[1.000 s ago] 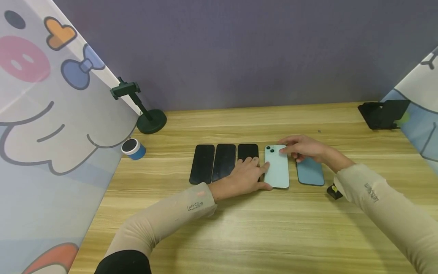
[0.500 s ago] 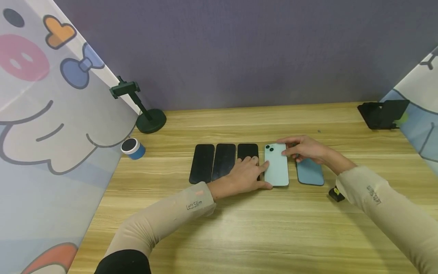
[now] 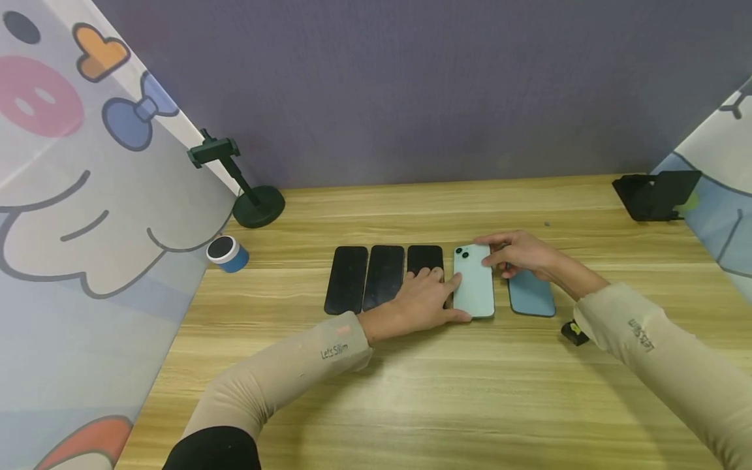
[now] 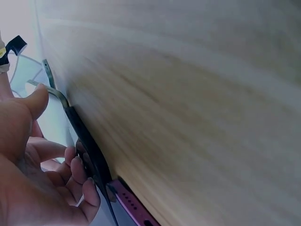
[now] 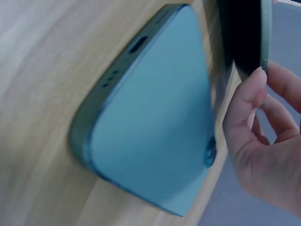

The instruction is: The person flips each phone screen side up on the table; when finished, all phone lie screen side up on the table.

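Note:
A mint-green phone point(image 3: 472, 287) lies back side up, its twin-lens camera at the far left corner. My right hand point(image 3: 523, 253) pinches its far right corner between thumb and fingers; the right wrist view shows the phone's dark underside. My left hand point(image 3: 420, 302) lies with spread fingers over a black phone point(image 3: 425, 256), partly hiding it. The left index finger touches the mint phone's left edge, and the thumb point(image 4: 37, 101) is at its near corner. Under my right hand's palm side, a blue phone point(image 5: 150, 117) lies back side up.
Two more black phones, a left one point(image 3: 345, 281) and a middle one point(image 3: 384, 277), continue the row. Farther left are a blue-and-white jar point(image 3: 228, 253) and a dark green stand point(image 3: 258, 205). A black stand point(image 3: 658, 196) is at the back right, before the grey partition point(image 3: 411, 98).
The mint phone has shifted slightly away from me, its near edge now closer to level with the black phones. My right fingertips have edged left at its corner. The left hand barely moved.

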Demonstrator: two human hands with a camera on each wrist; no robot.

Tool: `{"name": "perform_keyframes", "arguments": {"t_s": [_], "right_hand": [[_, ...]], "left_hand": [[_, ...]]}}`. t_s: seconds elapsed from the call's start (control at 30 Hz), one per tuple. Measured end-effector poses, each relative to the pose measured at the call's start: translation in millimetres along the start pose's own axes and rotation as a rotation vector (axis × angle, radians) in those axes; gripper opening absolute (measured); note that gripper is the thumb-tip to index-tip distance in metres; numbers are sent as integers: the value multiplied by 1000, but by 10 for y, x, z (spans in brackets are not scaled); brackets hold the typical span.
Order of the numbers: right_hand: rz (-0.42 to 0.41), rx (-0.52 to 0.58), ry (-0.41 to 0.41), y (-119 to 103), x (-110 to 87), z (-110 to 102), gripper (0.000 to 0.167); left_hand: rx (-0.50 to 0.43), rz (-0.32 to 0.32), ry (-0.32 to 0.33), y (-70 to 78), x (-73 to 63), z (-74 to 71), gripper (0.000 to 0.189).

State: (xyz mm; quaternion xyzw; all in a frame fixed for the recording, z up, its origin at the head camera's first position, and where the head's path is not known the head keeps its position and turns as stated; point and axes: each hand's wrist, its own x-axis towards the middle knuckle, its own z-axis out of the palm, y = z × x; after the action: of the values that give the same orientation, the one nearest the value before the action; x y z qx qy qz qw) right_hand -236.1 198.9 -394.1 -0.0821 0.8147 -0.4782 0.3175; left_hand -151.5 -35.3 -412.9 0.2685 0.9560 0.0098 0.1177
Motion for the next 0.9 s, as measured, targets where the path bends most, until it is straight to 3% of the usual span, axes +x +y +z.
{"name": "perform_keyframes", "arguments": {"t_s": [0.23,0.43,0.9], "right_hand": [[57,-49,27,-149,-41,45,61],[70,-84,28,-241,-76,70,61],[73,-89,39,-272,-99,80,61]], "left_hand": [[-90,29,50,93,-14,-18,82],[-82,96,123,177,-27,-39,79],[-74,120,127,261,-7,-19,81]]}}
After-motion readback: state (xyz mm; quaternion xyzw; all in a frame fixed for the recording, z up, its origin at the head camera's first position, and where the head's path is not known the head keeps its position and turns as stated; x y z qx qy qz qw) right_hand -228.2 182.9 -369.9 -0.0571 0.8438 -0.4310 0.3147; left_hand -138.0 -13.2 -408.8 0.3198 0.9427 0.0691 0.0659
